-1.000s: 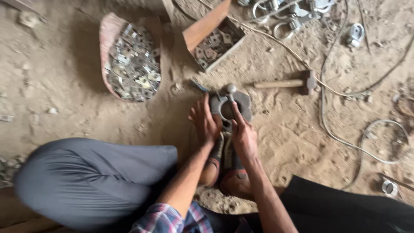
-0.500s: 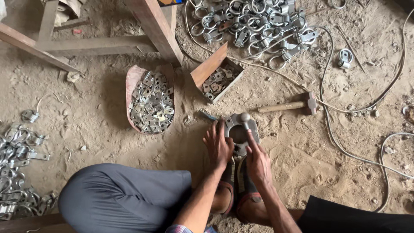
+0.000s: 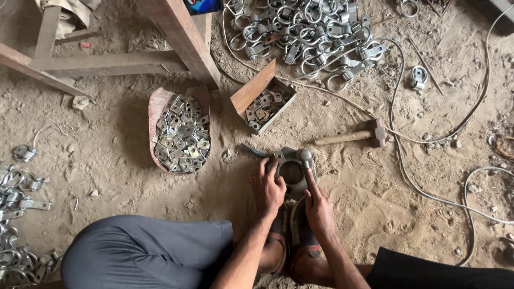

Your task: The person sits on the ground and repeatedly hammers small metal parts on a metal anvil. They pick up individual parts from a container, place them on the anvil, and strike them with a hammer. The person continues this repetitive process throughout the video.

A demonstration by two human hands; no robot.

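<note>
Both hands worked at a round grey metal block set in the sandy floor just ahead of the person's feet: the left hand lay with fingers spread over the block's left edge, and the right hand stretched its forefinger up along the right edge to a small rounded metal piece on the rim. Near the block lay a wooden-handled hammer to the right, with an open box of small metal parts and a curved tray of flat metal plates beyond it, and a heap of metal rings well apart at the top.
</note>
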